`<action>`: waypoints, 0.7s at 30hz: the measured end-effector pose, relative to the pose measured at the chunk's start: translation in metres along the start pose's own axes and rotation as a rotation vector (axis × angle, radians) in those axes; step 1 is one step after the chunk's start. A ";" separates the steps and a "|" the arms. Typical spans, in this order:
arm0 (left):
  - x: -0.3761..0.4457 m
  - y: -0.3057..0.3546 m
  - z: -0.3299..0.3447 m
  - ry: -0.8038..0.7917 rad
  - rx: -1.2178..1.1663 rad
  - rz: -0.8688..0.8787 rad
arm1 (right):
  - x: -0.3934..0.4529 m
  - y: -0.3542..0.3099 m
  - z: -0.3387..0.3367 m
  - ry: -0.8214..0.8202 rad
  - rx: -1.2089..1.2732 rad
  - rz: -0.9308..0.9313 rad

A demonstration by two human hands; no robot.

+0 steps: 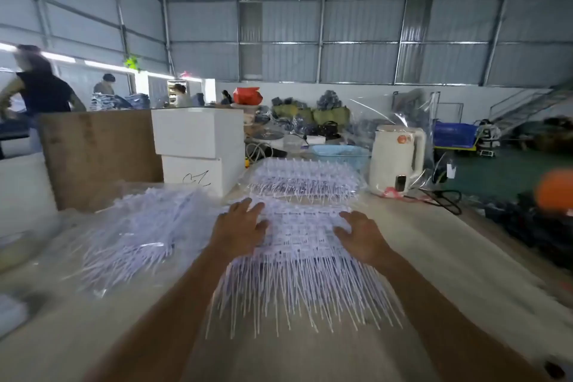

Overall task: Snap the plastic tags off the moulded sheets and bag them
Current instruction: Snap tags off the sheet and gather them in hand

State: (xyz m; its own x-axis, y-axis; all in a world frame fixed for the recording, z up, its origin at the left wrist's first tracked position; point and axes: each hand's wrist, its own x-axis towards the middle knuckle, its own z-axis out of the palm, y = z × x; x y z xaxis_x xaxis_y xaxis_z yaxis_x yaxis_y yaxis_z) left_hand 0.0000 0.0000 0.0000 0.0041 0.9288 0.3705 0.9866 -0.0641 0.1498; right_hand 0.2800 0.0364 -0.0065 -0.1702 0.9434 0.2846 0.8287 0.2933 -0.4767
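- Individual tags within the stack of moulded sheets [297,257] are blurred by motion; no single tag can be told apart.
- The stack is seen at frame centre on the table [434,257], under both hands.
- Left hand [240,228] and right hand [361,234] are laid flat on it, fingers spread.

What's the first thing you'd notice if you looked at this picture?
Probably the spiky white stack of moulded sheets in the middle of the table, with the left hand and right hand resting flat on top. Two more piles catch the eye: a bagged one to the left and another just behind. A cream kettle stands at the right.
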 end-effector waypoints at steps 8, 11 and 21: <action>0.016 -0.029 0.037 0.023 -0.080 -0.217 | 0.018 0.014 0.009 -0.032 0.013 0.052; 0.019 -0.025 0.032 0.046 -0.080 -0.231 | 0.016 0.011 0.002 0.050 0.110 0.069; 0.026 -0.019 0.012 0.457 -0.072 -0.084 | 0.020 0.008 -0.011 0.355 0.609 0.130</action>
State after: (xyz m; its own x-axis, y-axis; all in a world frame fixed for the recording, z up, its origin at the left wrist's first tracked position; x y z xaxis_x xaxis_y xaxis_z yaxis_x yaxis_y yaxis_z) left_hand -0.0168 0.0299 -0.0038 -0.1632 0.6769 0.7177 0.9667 -0.0357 0.2535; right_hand 0.2888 0.0554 0.0048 0.1792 0.8997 0.3981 0.3680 0.3140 -0.8752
